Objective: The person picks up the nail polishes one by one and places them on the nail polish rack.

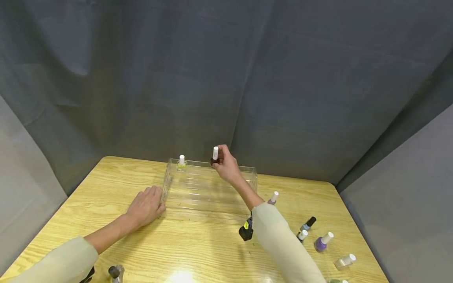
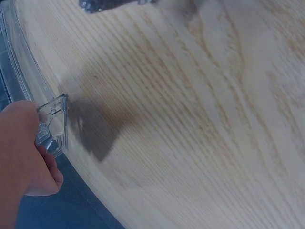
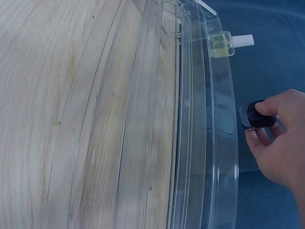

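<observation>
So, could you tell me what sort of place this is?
Probably a curtained-off tabletop workspace, perhaps a recording set: dark cloth hangs behind a wooden table, which bears a clear stepped rack and several nail-polish bottles.

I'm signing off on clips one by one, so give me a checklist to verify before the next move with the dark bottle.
1. Left hand touching the clear rack: ok, at its left end.
2. Right hand gripping the dark bottle: ok, held between thumb and fingers.
3. White cap uppermost: ok in the head view.
4. Yellow bottle apart from the dark one: ok, at the rack's back left.
5. Dark bottle lined up for setting down: cannot tell; its exact position over the rack is unclear.
</observation>
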Available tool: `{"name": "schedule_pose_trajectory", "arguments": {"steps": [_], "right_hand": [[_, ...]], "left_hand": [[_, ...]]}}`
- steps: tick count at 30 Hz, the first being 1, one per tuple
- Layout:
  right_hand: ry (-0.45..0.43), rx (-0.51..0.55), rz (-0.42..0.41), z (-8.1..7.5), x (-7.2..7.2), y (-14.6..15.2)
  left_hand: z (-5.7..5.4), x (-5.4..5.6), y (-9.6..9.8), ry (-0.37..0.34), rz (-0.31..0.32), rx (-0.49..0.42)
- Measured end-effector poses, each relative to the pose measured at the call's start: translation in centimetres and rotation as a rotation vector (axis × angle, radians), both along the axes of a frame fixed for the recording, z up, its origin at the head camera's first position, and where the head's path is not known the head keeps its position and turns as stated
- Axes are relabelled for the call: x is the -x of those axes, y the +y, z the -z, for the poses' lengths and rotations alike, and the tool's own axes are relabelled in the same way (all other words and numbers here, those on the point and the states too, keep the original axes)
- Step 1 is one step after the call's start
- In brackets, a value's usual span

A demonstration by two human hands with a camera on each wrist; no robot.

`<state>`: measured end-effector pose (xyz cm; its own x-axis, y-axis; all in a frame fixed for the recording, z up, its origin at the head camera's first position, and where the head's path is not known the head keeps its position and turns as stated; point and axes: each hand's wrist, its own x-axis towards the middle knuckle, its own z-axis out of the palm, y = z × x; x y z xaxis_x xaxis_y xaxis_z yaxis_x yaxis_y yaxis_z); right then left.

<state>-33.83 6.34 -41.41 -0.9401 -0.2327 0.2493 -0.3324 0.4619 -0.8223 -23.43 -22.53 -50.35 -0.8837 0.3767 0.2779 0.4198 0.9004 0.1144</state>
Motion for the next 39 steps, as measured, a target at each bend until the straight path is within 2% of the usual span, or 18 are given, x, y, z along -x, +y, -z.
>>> {"name": "schedule_pose_trajectory", "arguments": {"steps": [9,20,26,39], "right_hand": [[-0.002,-0.040,-0.007,0.4,0.3,-0.7],[0.006,-0.129,0.010,1.5,0.7,-0.2],[0.007,-0.106,-0.003,1.5,0.8,-0.1],[-0.048,-0.090,-0.007,1.7,0.6,0.0]], "left_hand": [[-0.1,-0.1,0.1,0.009,-0.007,0.010],[0.1,-0.2,0.3,-0.002,-0.002,-0.004],[0.1,-0.1,0.1,0.016,-0.004,0.010],[0.2,-0.3,0.0,0.003,-0.011,0.010]]}}
